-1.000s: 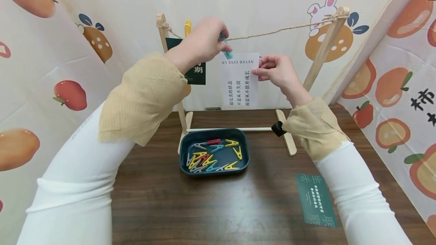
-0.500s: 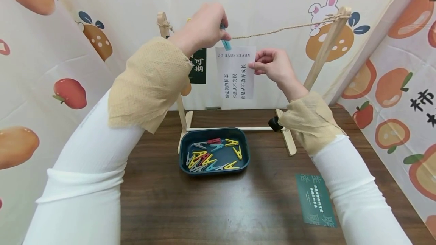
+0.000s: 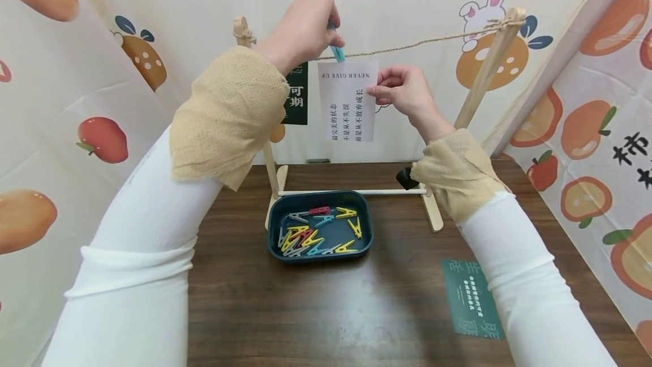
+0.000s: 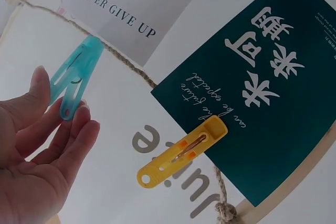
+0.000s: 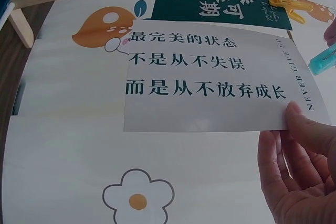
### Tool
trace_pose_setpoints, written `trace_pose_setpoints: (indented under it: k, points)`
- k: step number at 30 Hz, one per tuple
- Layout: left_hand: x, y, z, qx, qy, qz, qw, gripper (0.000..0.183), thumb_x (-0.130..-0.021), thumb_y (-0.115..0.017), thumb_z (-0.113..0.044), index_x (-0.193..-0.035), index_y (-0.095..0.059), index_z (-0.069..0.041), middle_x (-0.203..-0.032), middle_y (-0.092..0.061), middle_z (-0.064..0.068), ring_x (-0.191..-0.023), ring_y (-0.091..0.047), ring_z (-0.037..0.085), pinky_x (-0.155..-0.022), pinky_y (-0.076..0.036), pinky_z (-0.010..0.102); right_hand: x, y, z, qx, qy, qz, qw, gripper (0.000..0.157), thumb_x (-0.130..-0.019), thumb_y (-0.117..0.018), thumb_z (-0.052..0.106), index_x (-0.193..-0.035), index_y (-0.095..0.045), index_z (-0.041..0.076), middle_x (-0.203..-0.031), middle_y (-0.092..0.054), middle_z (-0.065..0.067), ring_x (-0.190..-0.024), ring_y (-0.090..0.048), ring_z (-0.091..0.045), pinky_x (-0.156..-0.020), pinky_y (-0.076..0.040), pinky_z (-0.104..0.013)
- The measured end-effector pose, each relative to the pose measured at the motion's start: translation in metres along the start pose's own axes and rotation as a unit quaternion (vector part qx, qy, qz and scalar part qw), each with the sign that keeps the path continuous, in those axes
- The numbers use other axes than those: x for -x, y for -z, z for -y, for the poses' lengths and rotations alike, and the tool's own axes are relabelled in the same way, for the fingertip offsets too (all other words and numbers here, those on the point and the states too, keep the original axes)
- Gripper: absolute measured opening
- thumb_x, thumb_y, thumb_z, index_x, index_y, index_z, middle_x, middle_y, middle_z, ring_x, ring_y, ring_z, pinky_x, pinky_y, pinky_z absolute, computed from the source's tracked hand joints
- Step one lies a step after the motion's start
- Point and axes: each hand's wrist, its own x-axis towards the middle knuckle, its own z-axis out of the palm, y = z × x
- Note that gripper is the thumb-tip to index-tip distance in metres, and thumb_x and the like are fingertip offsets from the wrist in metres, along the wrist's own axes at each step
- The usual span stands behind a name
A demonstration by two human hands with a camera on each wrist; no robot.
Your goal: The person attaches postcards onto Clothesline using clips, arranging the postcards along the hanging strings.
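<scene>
My left hand (image 3: 309,24) pinches a teal clothespin (image 4: 79,74) by its handles. The pin's tip meets the twine (image 4: 126,60) at the top edge of a white card (image 3: 346,107); whether it has bitten on the card, I cannot tell. My right hand (image 3: 407,95) holds that card between thumb and fingers at its right edge, the card hanging upright just below the line. Left of it, a dark green card (image 4: 247,82) hangs on the same twine from a yellow clothespin (image 4: 182,151). In the head view my left hand and forearm hide part of the green card.
A wooden frame (image 3: 481,75) carries the twine. In front of it, a dark blue tray (image 3: 370,225) contains several coloured clothespins. Another green card (image 3: 472,299) lies on the brown table (image 3: 326,316) at the right. Fruit-printed curtains (image 3: 46,157) surround the table.
Both hands have risen; the right one brought the white card up and leftward, so its top edge now reaches the twine and the clothespin's tip.
</scene>
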Motion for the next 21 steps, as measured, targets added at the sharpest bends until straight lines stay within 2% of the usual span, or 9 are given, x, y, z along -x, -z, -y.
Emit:
trace_pose_setpoints:
  k: [5, 11, 21]
  points:
    - [-0.0016, 0.0012, -0.0017, -0.011, 0.004, -0.01, 0.9999, 0.031, -0.091, -0.048, -0.009, -0.121, -0.051, -0.002, -0.119, -0.054, 0.006, -0.104, -0.052, 0.011, -0.084, -0.042, 0.021, -0.0025, -0.0009, 0.0015, 0.011, 0.0, 0.001, 1.0, 0.014, -0.074, -0.07, 0.005, -0.079, -0.057, 0.001, -0.07, -0.062, 0.001, -0.068, -0.058, -0.012, -0.061, -0.049, -0.022]
    - [-0.0048, 0.0003, -0.0013, 0.024, 0.026, -0.015, 0.9993, 0.031, -0.092, -0.041, -0.002, -0.122, -0.049, -0.003, -0.121, -0.052, 0.005, -0.102, -0.055, 0.008, -0.083, -0.042, 0.021, -0.0047, -0.0015, 0.0029, 0.021, -0.004, -0.003, 1.0, 0.014, -0.074, -0.07, 0.005, -0.077, -0.057, 0.003, -0.068, -0.061, 0.002, -0.069, -0.058, -0.011, -0.063, -0.049, -0.023]
    - [-0.0096, -0.0012, -0.002, 0.045, 0.02, -0.037, 0.9981, 0.029, -0.091, -0.042, 0.0, -0.117, -0.054, -0.003, -0.118, -0.054, 0.006, -0.099, -0.055, 0.008, -0.082, -0.041, 0.021, -0.0072, -0.0012, 0.0047, 0.022, -0.004, -0.003, 1.0, 0.014, -0.073, -0.07, 0.004, -0.078, -0.057, 0.003, -0.069, -0.061, 0.001, -0.068, -0.059, -0.012, -0.063, -0.05, -0.023]
